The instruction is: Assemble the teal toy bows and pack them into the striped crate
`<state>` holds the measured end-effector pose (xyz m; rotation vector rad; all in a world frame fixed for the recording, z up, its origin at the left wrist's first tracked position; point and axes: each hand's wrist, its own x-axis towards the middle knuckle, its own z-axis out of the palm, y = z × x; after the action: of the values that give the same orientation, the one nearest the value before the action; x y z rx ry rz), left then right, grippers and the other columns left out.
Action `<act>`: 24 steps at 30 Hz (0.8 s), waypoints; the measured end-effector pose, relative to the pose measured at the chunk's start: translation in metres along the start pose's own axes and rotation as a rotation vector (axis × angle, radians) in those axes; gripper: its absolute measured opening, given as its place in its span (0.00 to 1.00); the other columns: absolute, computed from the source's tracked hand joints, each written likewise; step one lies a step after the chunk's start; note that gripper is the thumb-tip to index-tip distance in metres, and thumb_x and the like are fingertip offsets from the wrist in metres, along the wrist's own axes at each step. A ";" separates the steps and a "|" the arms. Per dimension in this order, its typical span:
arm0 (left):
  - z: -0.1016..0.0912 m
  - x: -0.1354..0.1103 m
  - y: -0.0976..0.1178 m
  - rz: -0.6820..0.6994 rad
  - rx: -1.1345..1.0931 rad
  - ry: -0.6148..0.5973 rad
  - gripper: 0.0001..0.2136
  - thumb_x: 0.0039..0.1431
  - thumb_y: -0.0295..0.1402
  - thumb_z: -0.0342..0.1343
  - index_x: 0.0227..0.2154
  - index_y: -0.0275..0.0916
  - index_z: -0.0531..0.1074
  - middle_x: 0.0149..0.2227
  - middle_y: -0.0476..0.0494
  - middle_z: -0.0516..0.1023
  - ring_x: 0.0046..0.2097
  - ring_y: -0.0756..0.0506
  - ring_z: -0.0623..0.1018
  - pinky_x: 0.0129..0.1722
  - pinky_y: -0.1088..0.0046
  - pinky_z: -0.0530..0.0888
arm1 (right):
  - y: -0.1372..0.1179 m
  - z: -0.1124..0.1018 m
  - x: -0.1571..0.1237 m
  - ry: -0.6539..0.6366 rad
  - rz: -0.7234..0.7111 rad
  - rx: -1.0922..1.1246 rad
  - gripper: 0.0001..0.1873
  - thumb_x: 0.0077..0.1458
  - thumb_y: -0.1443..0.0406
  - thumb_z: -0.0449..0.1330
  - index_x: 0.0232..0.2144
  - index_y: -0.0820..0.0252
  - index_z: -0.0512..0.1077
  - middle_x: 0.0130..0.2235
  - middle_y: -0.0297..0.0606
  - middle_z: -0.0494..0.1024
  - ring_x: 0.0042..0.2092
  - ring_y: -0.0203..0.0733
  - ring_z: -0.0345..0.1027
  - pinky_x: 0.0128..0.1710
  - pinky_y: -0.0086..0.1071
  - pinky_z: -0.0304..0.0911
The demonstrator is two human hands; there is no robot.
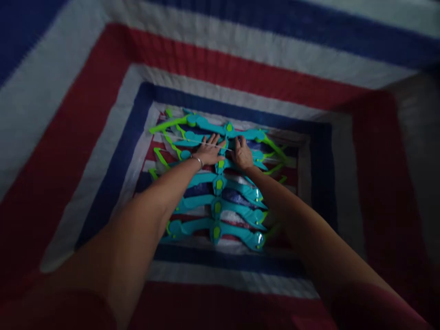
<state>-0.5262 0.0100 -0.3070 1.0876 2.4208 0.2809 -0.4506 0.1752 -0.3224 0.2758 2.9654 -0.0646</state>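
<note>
Several bow-shaped turquoise plastic pieces with lime-green tips and middles lie in a row on the striped fabric; the nearest bow-shaped piece [197, 225] is at the bottom of the row. My left hand [210, 152], with a thin bracelet on its wrist, rests palm down near the far end of the row, fingers spread. Beside it, my right hand [242, 155] has its fingers bent and drawn together among the pieces. What it holds, if anything, is hidden. A thin white string [192, 140] runs across the left hand towards the right one.
High walls of red, white and blue striped woven fabric [247, 71] surround the pieces on all sides, like the inside of a large bag or lined box. The light is dim. Lime-green tips [275, 149] stick out towards the right wall.
</note>
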 end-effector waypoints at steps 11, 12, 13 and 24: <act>0.018 0.003 0.002 -0.020 -0.049 0.057 0.35 0.67 0.41 0.47 0.74 0.36 0.45 0.77 0.36 0.36 0.76 0.33 0.36 0.71 0.45 0.30 | -0.009 0.043 -0.045 0.170 -0.228 0.292 0.35 0.70 0.59 0.43 0.71 0.77 0.46 0.74 0.61 0.41 0.76 0.57 0.27 0.72 0.61 0.29; 0.019 0.004 0.001 -0.016 -0.053 0.053 0.36 0.67 0.41 0.46 0.74 0.35 0.45 0.77 0.36 0.36 0.76 0.33 0.36 0.71 0.45 0.30 | -0.013 0.043 -0.062 0.156 -0.281 0.296 0.34 0.70 0.60 0.43 0.71 0.76 0.48 0.74 0.59 0.42 0.76 0.55 0.27 0.73 0.60 0.29; 0.020 0.005 0.000 -0.010 -0.058 0.049 0.36 0.67 0.41 0.46 0.74 0.36 0.45 0.77 0.36 0.35 0.76 0.33 0.35 0.71 0.45 0.29 | -0.016 0.043 -0.082 0.130 -0.341 0.303 0.33 0.70 0.60 0.43 0.70 0.74 0.49 0.74 0.58 0.44 0.76 0.54 0.27 0.73 0.58 0.31; 0.021 0.016 -0.007 -0.010 -0.071 -0.023 0.38 0.66 0.44 0.45 0.74 0.37 0.40 0.77 0.37 0.30 0.75 0.32 0.31 0.69 0.46 0.26 | -0.015 0.032 -0.244 -0.147 -0.755 0.307 0.41 0.65 0.52 0.59 0.68 0.76 0.55 0.72 0.67 0.48 0.75 0.66 0.34 0.68 0.67 0.46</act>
<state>-0.5295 0.0170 -0.3335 1.0412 2.3770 0.3468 -0.2113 0.1147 -0.3134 -0.7847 2.7211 -0.5956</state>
